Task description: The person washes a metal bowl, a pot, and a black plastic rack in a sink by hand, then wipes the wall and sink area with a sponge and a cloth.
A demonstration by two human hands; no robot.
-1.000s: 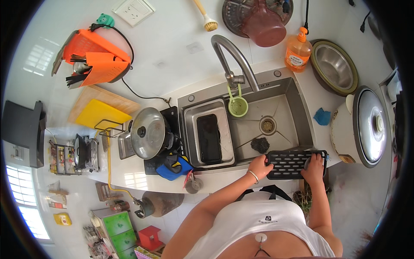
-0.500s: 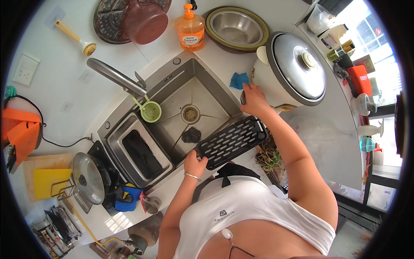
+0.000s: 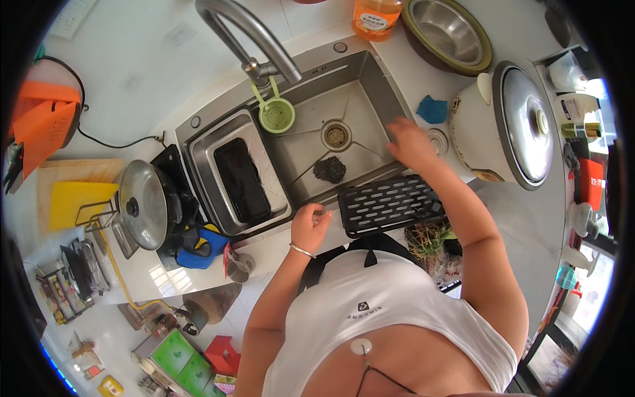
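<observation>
My left hand (image 3: 311, 228) is by the sink's front edge, its fingers loosely curled and apart, with nothing in it. Just right of it, a black slotted drain rack (image 3: 387, 205) lies along the front rim of the steel sink (image 3: 370, 99). Over the sink's right rim, my right hand (image 3: 413, 145) is slightly blurred, thumb and fingers apart, with nothing seen in it. A round shiny object (image 3: 438, 141) sits on the counter beside that wrist. In the basin, a dark mesh scrubber (image 3: 329, 170) lies near the drain (image 3: 336, 135).
A steel insert basin (image 3: 235, 126) holds a black tray (image 3: 242, 180). A green strainer (image 3: 276, 115) hangs below the tap (image 3: 254, 33). To the right are a blue cloth (image 3: 432, 110) and a large lidded pot (image 3: 479, 129). A lidded pan (image 3: 143, 205) stands at left.
My left hand has let go of the drain rack's left end. My right hand has left the round object and moved over the sink rim. The whole view has shifted.
</observation>
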